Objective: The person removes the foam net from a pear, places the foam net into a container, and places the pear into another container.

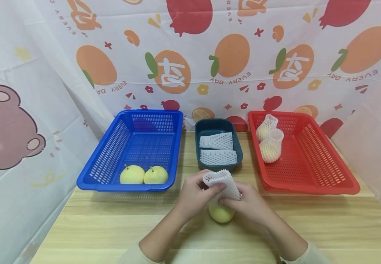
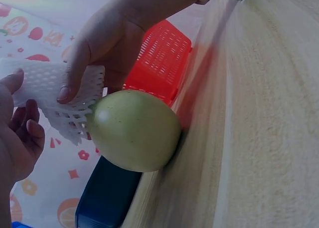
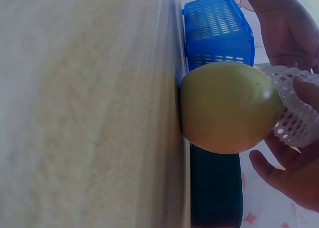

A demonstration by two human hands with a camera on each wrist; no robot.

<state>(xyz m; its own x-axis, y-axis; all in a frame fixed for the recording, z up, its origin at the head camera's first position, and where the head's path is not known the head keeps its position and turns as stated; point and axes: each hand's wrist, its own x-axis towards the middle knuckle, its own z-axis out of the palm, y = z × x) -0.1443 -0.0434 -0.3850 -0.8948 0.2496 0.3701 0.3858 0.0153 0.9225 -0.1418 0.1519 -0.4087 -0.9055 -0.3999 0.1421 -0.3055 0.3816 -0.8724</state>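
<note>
A pale yellow-green pear (image 1: 221,214) stands on the table in front of the person. Over its top sits a white foam net sleeve (image 1: 229,189), its upper end gaping and its lower edge at the fruit's top. My left hand (image 1: 192,194) pinches the sleeve from the left, thumb across the front. From the other side my right hand (image 1: 251,205) grips the sleeve's lower part between thumb and fingers. Most of the pear (image 2: 137,130) is bare in the left wrist view. The right wrist view shows the net's edge meeting the pear (image 3: 229,108) at one end.
At left, a blue basket (image 1: 129,187) holds two bare pears (image 1: 132,175). A dark green tray (image 1: 240,152) with two flat foam sleeves (image 1: 218,157) stands behind the hands. The red basket (image 1: 312,189) on the right contains two net-covered pears (image 1: 271,148). A printed curtain (image 1: 197,51) hangs behind.
</note>
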